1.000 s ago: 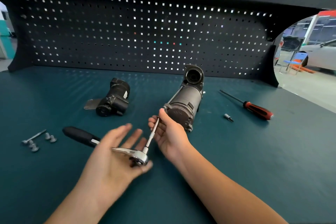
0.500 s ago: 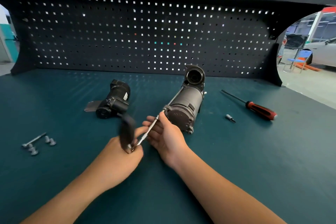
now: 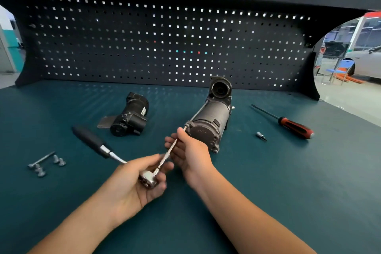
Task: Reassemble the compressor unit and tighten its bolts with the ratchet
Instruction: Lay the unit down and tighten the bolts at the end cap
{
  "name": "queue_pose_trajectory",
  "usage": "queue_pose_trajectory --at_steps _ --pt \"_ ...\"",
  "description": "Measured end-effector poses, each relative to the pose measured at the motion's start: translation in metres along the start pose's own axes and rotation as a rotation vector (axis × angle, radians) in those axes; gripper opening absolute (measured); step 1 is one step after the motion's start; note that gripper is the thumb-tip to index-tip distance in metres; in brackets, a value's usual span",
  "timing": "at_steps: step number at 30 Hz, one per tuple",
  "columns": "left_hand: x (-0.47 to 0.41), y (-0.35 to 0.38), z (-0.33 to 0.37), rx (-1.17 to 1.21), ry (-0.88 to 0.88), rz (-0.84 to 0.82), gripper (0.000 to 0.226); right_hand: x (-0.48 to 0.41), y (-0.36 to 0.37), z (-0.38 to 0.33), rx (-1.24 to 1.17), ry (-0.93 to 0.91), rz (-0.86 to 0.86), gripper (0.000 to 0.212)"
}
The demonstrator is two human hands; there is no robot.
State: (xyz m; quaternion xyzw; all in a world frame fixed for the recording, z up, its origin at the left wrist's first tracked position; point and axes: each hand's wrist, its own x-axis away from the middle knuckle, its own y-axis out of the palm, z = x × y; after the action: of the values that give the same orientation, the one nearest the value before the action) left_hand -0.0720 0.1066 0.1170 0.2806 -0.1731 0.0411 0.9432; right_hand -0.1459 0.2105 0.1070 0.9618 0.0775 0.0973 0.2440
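The grey compressor motor body (image 3: 208,123) lies on the green bench, its round end cap facing me. A separate black compressor part (image 3: 129,119) lies to its left. My left hand (image 3: 136,183) grips the chrome head of the ratchet (image 3: 149,178), whose black handle (image 3: 88,140) points up and left. A thin extension bar (image 3: 168,154) runs from the ratchet head to a bolt at the upper left of the end cap. My right hand (image 3: 189,154) pinches that bar close to the cap.
Loose bolts and a long bolt (image 3: 44,163) lie at the left. A small socket bit (image 3: 260,136) and a red-handled screwdriver (image 3: 292,126) lie to the right of the motor. A black pegboard (image 3: 165,43) backs the bench.
The ratchet handle swung from left, up toward the far side, and back out to the left. My left hand went from flat under the head to closed on it. My right hand kept holding the bar.
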Motion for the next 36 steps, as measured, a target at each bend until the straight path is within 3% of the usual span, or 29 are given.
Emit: queue_pose_trajectory --at_steps 3,5,7,11,16,17,19,21,23,27,30,32,36 --pt "-0.001 -0.002 0.002 0.398 -0.15 -0.075 0.037 0.0 -0.002 -0.003 -0.016 0.038 -0.044 0.021" --pt "0.0 0.001 0.001 0.407 -0.123 -0.094 0.032 0.0 -0.003 -0.003 0.003 0.032 -0.056 0.022" --pt "0.002 0.007 -0.001 0.266 -0.065 -0.109 0.023 0.0 -0.003 -0.003 0.058 -0.009 -0.046 0.024" --pt "0.001 0.005 0.0 -0.446 0.24 0.026 0.041 -0.001 0.0 -0.001 0.192 -0.055 -0.02 0.031" --pt "0.002 -0.001 -0.004 -1.867 0.801 0.237 0.066 -0.001 0.003 0.002 0.234 -0.019 0.001 0.037" --pt "0.001 0.003 -0.008 -2.05 0.839 0.267 0.071 -0.001 0.002 0.002 0.23 -0.021 0.005 0.036" --pt "-0.004 0.006 -0.011 -2.145 0.808 0.271 0.072 -0.001 0.0 0.001 0.2 -0.023 0.012 0.033" --pt "-0.008 0.001 -0.01 -1.876 0.781 0.247 0.063 -0.001 -0.001 0.0 0.168 -0.014 0.017 0.031" --pt "-0.004 -0.001 -0.011 -1.317 0.687 0.111 0.05 -0.001 -0.001 0.0 0.157 -0.001 0.02 0.029" --pt "-0.002 0.005 -0.005 -0.271 0.185 0.0 0.032 -0.001 -0.002 -0.001 0.144 -0.016 0.032 0.029" --pt "0.003 0.007 0.006 0.288 -0.1 -0.106 0.018 0.0 -0.001 -0.002 0.143 -0.017 0.033 0.029" --pt "0.005 0.009 0.007 0.365 -0.105 -0.114 0.018 0.0 -0.001 -0.003 0.135 -0.004 0.031 0.03" --pt "0.003 0.011 0.003 0.036 0.009 -0.069 0.017 0.0 0.0 -0.003 0.136 0.005 0.031 0.032"
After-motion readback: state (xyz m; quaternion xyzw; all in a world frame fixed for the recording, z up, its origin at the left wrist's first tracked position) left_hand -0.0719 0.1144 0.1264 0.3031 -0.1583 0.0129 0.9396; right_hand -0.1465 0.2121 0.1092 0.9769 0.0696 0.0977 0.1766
